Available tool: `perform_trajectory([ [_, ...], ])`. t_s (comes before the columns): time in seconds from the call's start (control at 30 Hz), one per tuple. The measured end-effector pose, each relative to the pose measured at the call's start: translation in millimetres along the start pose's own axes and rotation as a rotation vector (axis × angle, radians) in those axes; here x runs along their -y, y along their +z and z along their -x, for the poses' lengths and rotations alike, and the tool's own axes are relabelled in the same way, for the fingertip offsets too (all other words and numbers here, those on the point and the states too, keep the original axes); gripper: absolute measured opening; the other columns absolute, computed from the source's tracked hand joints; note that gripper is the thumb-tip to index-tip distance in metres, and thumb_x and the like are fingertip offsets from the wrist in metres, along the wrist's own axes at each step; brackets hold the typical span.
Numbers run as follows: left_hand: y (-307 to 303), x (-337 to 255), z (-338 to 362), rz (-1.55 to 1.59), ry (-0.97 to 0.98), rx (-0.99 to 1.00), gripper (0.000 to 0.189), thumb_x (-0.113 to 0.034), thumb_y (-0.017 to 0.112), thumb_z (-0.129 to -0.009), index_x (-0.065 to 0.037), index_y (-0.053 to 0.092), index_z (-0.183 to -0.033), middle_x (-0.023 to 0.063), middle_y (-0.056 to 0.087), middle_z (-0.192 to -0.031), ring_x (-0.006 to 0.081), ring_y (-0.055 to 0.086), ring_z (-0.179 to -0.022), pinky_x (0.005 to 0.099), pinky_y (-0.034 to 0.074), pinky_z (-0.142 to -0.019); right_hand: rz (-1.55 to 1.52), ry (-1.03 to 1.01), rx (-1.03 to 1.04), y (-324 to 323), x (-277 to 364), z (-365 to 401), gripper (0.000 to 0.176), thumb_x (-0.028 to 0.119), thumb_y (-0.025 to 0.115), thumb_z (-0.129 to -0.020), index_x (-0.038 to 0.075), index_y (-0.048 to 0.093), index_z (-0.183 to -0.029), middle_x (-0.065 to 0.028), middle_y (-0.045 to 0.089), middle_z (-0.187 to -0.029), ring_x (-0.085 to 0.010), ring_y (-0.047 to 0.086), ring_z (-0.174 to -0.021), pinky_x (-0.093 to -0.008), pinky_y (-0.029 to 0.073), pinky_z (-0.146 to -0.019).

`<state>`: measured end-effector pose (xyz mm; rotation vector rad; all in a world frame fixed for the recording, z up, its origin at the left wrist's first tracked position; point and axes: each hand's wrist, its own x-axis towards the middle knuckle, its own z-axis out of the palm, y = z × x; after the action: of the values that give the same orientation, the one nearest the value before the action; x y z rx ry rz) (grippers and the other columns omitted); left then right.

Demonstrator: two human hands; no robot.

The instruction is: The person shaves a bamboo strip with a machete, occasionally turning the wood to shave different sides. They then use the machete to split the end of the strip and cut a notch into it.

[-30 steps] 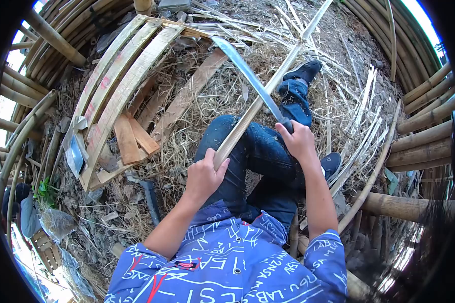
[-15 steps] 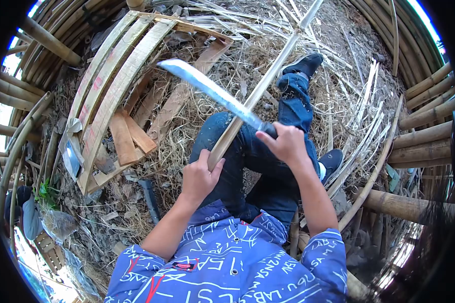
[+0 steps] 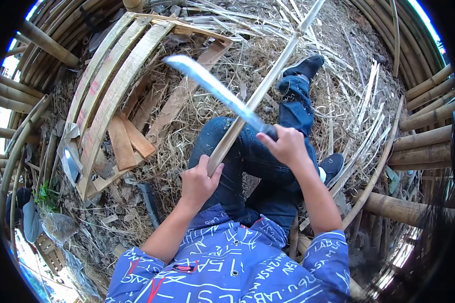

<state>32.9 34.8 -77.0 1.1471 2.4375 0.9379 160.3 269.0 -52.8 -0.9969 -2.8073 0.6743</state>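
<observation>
My left hand (image 3: 201, 180) is wrapped round the near end of a long split bamboo strip (image 3: 260, 91), which runs from my thigh up and away past my far shoe. In my right hand (image 3: 284, 145) is the dark handle of a machete (image 3: 212, 90). Its long bright blade points up and left and crosses over the strip a little above my left hand. Both my knees, in dark jeans, lie bent under the strip and the machete.
A slatted wooden pallet (image 3: 114, 83) and loose board pieces (image 3: 129, 139) lie at left. Curly shavings (image 3: 197, 113) and thin bamboo slivers (image 3: 369, 121) litter the ground. A dark, narrow tool-like object (image 3: 149, 204) rests by my left forearm. Thick bamboo poles (image 3: 422, 144) stand stacked at right.
The machete has shifted slightly right and down along the strip, its blade a bit blurred. My left hand keeps its grip at nearly the same place.
</observation>
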Motion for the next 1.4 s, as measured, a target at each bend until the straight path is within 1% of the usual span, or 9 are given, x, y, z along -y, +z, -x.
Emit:
perform_trajectory([
  [0.2, 2, 5, 1, 0.012, 0.045, -0.05, 0.03, -0.029, 0.071, -0.087, -0.004, 0.056, -0.094, 0.0208, 0.064, -0.066, 0.0403, 0.065, -0.062, 0.0449, 0.051, -0.052, 0.084, 0.023, 0.027, -10, -7, -14, 0.068, 0.071, 0.054, -0.084, 0.004, 0.065, -0.078, -0.021, 0.066, -0.07, -0.0404, 0.067, -0.071, -0.0495, 0.052, -0.066],
  [0.37, -2, 3, -1, 0.002, 0.045, -0.019, 0.03, -0.031, 0.071, -0.087, -0.005, 0.056, -0.094, 0.0193, 0.064, -0.065, 0.0377, 0.066, -0.06, 0.0437, 0.051, -0.051, -0.033, 0.296, -0.057, -44, -34, -56, 0.064, 0.066, 0.056, -0.086, 0.004, 0.072, -0.084, -0.022, 0.068, -0.074, -0.0396, 0.069, -0.076, -0.0481, 0.053, -0.071],
  [0.57, 0, 5, -2, -0.064, 0.075, -0.023, 0.032, -0.032, 0.071, -0.088, -0.005, 0.056, -0.094, 0.0172, 0.064, -0.062, 0.0357, 0.066, -0.057, 0.0427, 0.051, -0.049, -0.009, 0.25, -0.008, -34, -33, -46, 0.066, 0.066, 0.056, -0.086, 0.002, 0.071, -0.083, -0.0254, 0.067, -0.073, -0.0412, 0.068, -0.075, -0.049, 0.053, -0.071],
  [0.73, 1, 7, -2, -0.05, 0.047, 0.006, 0.031, -0.033, 0.071, -0.088, -0.006, 0.056, -0.093, 0.0171, 0.063, -0.061, 0.0354, 0.065, -0.056, 0.0421, 0.05, -0.048, 0.096, -0.004, 0.156, -3, 6, -1, 0.067, 0.068, 0.056, -0.085, 0.003, 0.066, -0.08, -0.0221, 0.066, -0.07, -0.0417, 0.067, -0.07, -0.0498, 0.052, -0.065],
  [0.83, 2, 8, -2, -0.047, 0.115, -0.058, 0.033, -0.036, 0.068, -0.09, -0.006, 0.054, -0.09, 0.0148, 0.063, -0.058, 0.0331, 0.065, -0.053, 0.0415, 0.05, -0.045, 0.112, -0.018, 0.152, -8, 4, -3, 0.066, 0.069, 0.054, -0.085, 0.004, 0.067, -0.08, -0.0227, 0.066, -0.07, -0.0413, 0.067, -0.07, -0.0499, 0.052, -0.064],
  [1.1, -1, 6, -6, -0.065, 0.103, -0.009, 0.032, -0.035, 0.069, -0.089, -0.006, 0.054, -0.09, 0.0146, 0.064, -0.06, 0.0321, 0.065, -0.053, 0.0412, 0.051, -0.047, 0.139, 0.323, -0.002, -54, -56, -46, 0.063, 0.063, 0.055, -0.088, 0.002, 0.07, -0.082, -0.0236, 0.067, -0.074, -0.0422, 0.067, -0.078, -0.0494, 0.052, -0.073],
  [1.23, 1, 8, -5, -0.097, 0.119, -0.001, 0.032, -0.035, 0.07, -0.088, -0.007, 0.055, -0.09, 0.014, 0.062, -0.057, 0.0318, 0.065, -0.052, 0.0412, 0.05, -0.047, 0.179, 0.289, -0.029, -47, -54, -42, 0.063, 0.062, 0.055, -0.088, 0.002, 0.07, -0.081, -0.0247, 0.067, -0.075, -0.0428, 0.067, -0.078, -0.05, 0.051, -0.072],
  [1.33, -2, 5, -5, -0.102, 0.12, -0.001, 0.035, -0.037, 0.067, -0.09, -0.006, 0.051, -0.086, 0.015, 0.063, -0.06, 0.0327, 0.065, -0.052, 0.0416, 0.05, -0.045, -0.023, 0.284, 0.052, -41, -27, -22, 0.062, 0.062, 0.057, -0.087, 0.001, 0.069, -0.08, -0.0255, 0.067, -0.074, -0.0439, 0.067, -0.076, -0.051, 0.051, -0.072],
  [1.4, -1, 6, -5, -0.091, 0.115, -0.006, 0.035, -0.037, 0.067, -0.09, -0.006, 0.051, -0.085, 0.015, 0.062, -0.059, 0.0327, 0.065, -0.052, 0.0416, 0.05, -0.045, 0.07, 0.097, 0.102, -23, -17, -2, 0.06, 0.062, 0.06, -0.085, 0.002, 0.067, -0.078, -0.0235, 0.065, -0.069, -0.0424, 0.066, -0.07, -0.0497, 0.051, -0.067],
])
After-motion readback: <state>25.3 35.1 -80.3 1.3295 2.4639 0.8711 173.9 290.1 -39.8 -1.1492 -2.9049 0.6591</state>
